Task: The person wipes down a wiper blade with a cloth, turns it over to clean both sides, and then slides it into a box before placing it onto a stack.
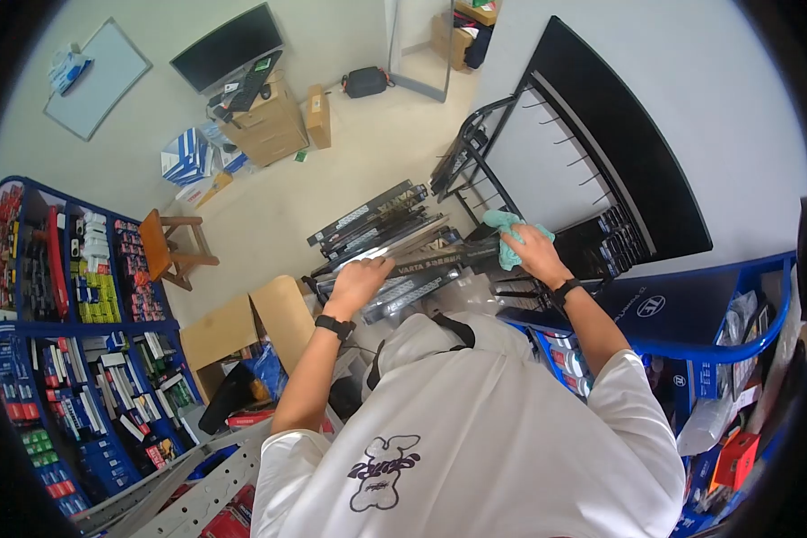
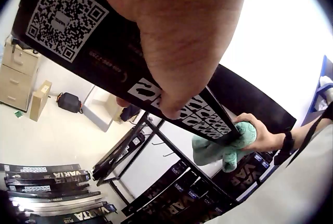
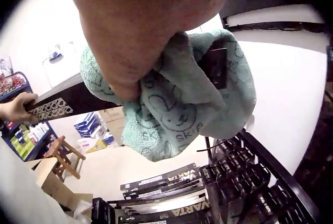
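My left hand (image 1: 360,285) grips one end of a long, narrow black VARTA wiper blade box (image 1: 428,263). In the left wrist view, thumb and fingers pinch this box (image 2: 93,52) beside its QR code and rows of small pictures. Toward the other end, my right hand (image 1: 538,255) clasps a mint-green printed cloth (image 3: 177,114) around the box. A short dark end pokes out of the cloth's folds in the right wrist view. Below the hands lie several similar black boxes (image 1: 368,215) in a row.
A black metal display rack (image 1: 489,175) with hooks and hanging packs stands to the right. An open cardboard box (image 1: 220,332) is at the left, near a wooden stool (image 1: 157,247) and blue shelves (image 1: 99,327) full of goods. A blue-edged counter (image 1: 681,309) lies at the right.
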Demonstrator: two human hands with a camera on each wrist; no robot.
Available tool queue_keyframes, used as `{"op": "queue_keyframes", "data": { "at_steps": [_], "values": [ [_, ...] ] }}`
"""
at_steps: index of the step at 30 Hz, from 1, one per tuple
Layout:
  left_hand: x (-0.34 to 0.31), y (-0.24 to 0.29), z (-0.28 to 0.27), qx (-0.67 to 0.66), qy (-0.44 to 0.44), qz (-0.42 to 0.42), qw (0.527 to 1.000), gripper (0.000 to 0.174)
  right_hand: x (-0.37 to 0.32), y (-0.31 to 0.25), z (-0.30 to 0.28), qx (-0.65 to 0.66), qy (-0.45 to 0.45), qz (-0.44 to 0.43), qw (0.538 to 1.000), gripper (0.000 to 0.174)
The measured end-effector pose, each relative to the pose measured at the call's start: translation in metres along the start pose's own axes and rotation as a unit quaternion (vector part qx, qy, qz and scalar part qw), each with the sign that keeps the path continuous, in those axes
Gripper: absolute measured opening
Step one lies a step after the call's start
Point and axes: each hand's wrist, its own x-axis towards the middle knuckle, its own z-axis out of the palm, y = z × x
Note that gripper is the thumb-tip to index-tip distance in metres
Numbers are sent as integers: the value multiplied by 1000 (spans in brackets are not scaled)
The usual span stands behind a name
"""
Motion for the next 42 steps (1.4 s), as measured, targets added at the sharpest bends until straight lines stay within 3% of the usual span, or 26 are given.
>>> {"op": "queue_keyframes", "data": {
  "at_steps": [2, 5, 7, 10, 12, 15, 18, 24, 27, 34, 37, 42],
  "values": [
    [3, 0, 3, 1, -25, 2, 1000, 25, -9, -3, -5, -7, 10, 5, 1000, 52],
    [6, 6, 9, -30, -60, -14, 998, 37, -22, -11, -4, -17, 28, 8, 999, 54],
    [11, 15, 4, -75, -71, -61, 993, 56, -26, -16, -6, -26, 61, 15, 998, 57],
    [18, 12, 10, -102, -93, -66, 988, 62, -30, -20, -13, -19, 67, 20, 997, 57],
    [22, 11, 12, -109, -100, -75, 986, 57, -30, -25, -20, -19, 77, 20, 997, 57],
    [22, 7, 14, -108, 2, -41, 993, 51, -27, -31, -24, -9, 84, 24, 996, 58],
    [28, 5, 9, -111, -64, -73, 989, 58, -23, -34, -23, 22, 82, 43, 995, 62],
    [38, 7, 3, -132, -21, -38, 990, 59, -14, -35, -17, 52, 88, 48, 994, 69],
    [39, 4, 15, -88, 44, 4, 995, 46, -10, -38, -18, 70, 79, 53, 993, 69],
    [46, 1, 26, -25, -32, 17, 999, 44, 20, -54, -17, 99, 10, 46, 994, 86],
    [54, 8, 26, -9, -37, 47, 998, 43, 41, -75, -8, 210, 37, 25, 977, 94],
    [73, 21, 20, 26, -21, 70, 997, 26, 71, -114, 10, 112, 45, -43, 992, 92]
  ]
}}
